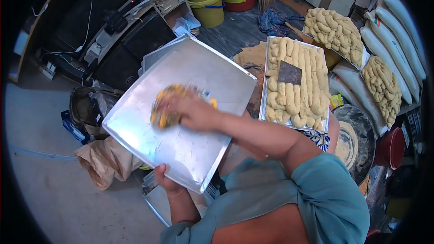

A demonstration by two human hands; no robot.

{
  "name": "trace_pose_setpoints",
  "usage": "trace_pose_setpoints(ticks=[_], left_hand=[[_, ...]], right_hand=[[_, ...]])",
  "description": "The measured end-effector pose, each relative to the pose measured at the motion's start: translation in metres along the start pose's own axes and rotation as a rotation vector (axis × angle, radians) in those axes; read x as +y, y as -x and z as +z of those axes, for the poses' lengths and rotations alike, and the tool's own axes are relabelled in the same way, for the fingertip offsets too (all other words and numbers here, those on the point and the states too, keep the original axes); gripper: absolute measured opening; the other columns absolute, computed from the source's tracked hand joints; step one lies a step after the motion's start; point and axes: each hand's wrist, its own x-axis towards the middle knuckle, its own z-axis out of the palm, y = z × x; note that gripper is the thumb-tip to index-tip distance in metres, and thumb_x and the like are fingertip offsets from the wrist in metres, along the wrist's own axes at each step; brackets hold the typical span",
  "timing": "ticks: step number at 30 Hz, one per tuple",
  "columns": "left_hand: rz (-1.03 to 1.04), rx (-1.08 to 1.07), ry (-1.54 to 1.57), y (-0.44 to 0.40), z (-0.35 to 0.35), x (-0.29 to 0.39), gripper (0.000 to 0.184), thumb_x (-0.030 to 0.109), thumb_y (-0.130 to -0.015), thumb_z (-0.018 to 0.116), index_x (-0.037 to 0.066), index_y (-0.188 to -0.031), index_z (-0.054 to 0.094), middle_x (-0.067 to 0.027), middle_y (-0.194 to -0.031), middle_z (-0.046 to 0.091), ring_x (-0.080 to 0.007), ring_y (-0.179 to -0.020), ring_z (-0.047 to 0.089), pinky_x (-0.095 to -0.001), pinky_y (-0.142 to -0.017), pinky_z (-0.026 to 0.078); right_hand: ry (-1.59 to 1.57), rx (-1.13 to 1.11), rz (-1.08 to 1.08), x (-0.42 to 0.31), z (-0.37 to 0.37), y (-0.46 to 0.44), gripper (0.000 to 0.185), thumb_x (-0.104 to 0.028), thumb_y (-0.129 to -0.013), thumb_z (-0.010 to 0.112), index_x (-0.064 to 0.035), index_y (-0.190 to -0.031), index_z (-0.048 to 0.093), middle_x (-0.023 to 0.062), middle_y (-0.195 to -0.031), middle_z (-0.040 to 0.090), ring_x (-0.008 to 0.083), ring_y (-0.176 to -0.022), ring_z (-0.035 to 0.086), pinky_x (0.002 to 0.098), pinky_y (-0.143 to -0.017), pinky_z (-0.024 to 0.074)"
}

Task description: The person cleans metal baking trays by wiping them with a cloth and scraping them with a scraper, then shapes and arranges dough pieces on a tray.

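My left hand (166, 180) grips the near edge of a shiny metal baking tray (212, 77), thumb on top of the rim. The tray is tilted and its inner face shows. My right hand (193, 110), smeared by motion, presses a crumpled, colourful patterned cloth (165, 110) against the middle of that face. To the right lies another tray (261, 108) packed with long rolls of pale dough (309, 81). On the dough rests a dark flat square scraper (290, 72).
Further right are piles of dough pieces (334, 27), stacked white sacks (389, 49), a dark round basin (364, 153) and a red bucket (389, 148). At left are a brown paper bag (106, 162) and a dark bag (86, 108). Yellow buckets (208, 13) stand behind.
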Motion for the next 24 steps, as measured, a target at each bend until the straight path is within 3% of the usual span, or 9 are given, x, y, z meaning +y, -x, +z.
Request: trace_pose_setpoints(ticks=[4,6,9,12,14,15,17,21,24], left_hand=[[0.04,-0.098,0.023,0.017,-0.021,0.026,0.071,0.034,-0.075,0.052,-0.006,-0.132,0.036,-0.0202,-0.123,0.051,-0.0319,-0.114,0.052,-0.042,-0.096,0.044],[-0.003,-0.032,0.011,0.02,-0.046,0.031,0.07,0.032,-0.074,0.052,-0.006,-0.131,0.037,-0.0199,-0.121,0.051,-0.0319,-0.113,0.052,-0.042,-0.096,0.043],[0.028,0.038,-0.031,0.011,-0.03,0.027,0.067,0.03,-0.074,0.051,-0.006,-0.13,0.038,-0.0199,-0.12,0.052,-0.0318,-0.113,0.052,-0.042,-0.096,0.043],[0.009,0.088,-0.015,0.004,-0.026,0.01,0.067,0.029,-0.074,0.049,-0.006,-0.13,0.038,-0.0201,-0.122,0.051,-0.032,-0.115,0.051,-0.0422,-0.098,0.042],[-0.011,0.08,-0.024,-0.001,-0.025,0.005,0.068,0.029,-0.075,0.048,-0.005,-0.132,0.037,-0.0192,-0.124,0.05,-0.0315,-0.116,0.05,-0.0421,-0.099,0.04],[0.088,0.139,-0.075,-0.003,-0.025,-0.001,0.068,0.029,-0.074,0.049,-0.005,-0.132,0.037,-0.0188,-0.124,0.05,-0.0311,-0.116,0.05,-0.0414,-0.1,0.04],[0.276,0.256,-0.184,-0.002,-0.024,-0.016,0.068,0.029,-0.074,0.049,-0.004,-0.133,0.037,-0.018,-0.124,0.05,-0.0302,-0.117,0.049,-0.0401,-0.1,0.04],[0.093,0.03,-0.106,0.015,-0.03,0.01,0.065,0.024,-0.068,0.049,-0.005,-0.127,0.042,-0.0191,-0.118,0.054,-0.0279,-0.105,0.056,-0.0352,-0.089,0.048],[-0.001,-0.12,-0.067,0.03,-0.04,0.022,0.066,0.023,-0.066,0.049,-0.009,-0.123,0.043,-0.0226,-0.114,0.055,-0.0281,-0.102,0.057,-0.0365,-0.087,0.049]], right_hand=[[0.105,0.382,0.25,0.125,-0.047,-0.003,0.047,-0.002,-0.074,0.051,-0.0093,-0.12,0.061,0.016,-0.121,0.06,0.0333,-0.115,0.053,0.0389,-0.102,0.0381],[0.075,0.434,0.787,0.17,-0.08,0.019,0.043,-0.006,-0.079,0.051,-0.0069,-0.122,0.059,0.0206,-0.114,0.061,0.0314,-0.099,0.063,0.0401,-0.085,0.0493],[0.029,0.583,0.69,0.18,-0.104,0.031,0.043,-0.009,-0.082,0.052,-0.0074,-0.125,0.057,0.0213,-0.102,0.064,0.0281,-0.086,0.066,0.0388,-0.076,0.0512],[-0.242,0.4,0.583,0.045,-0.087,0.017,0.046,-0.012,-0.082,0.051,-0.0045,-0.128,0.053,0.02,-0.096,0.065,0.0274,-0.079,0.066,0.0378,-0.071,0.0521],[-0.215,-0.089,0.409,-0.034,-0.059,0.01,0.052,-0.005,-0.077,0.053,-0.0049,-0.129,0.052,0.0204,-0.119,0.059,0.033,-0.104,0.06,0.0401,-0.094,0.045],[-0.249,-0.036,-0.099,-0.029,-0.009,0.016,0.056,-0.007,-0.074,0.055,-0.0082,-0.13,0.052,0.0162,-0.128,0.055,0.0312,-0.122,0.049,0.0444,-0.108,0.0312],[-0.14,-0.244,-0.257,-0.066,0.03,0.023,0.053,-0.008,-0.078,0.055,-0.014,-0.13,0.053,0.0083,-0.14,0.046,0.0259,-0.135,0.037,0.0514,-0.113,0.0195],[-0.18,-0.146,-0.272,-0.049,0.008,-0.023,0.059,-0.007,-0.072,0.055,-0.0164,-0.129,0.054,0.0054,-0.142,0.044,0.0247,-0.134,0.037,0.0555,-0.112,0.0161],[-0.045,0.073,-0.012,-0.006,-0.025,-0.051,0.06,-0.001,-0.07,0.051,-0.011,-0.129,0.054,0.0125,-0.135,0.051,0.0281,-0.13,0.042,0.0431,-0.111,0.0256]])
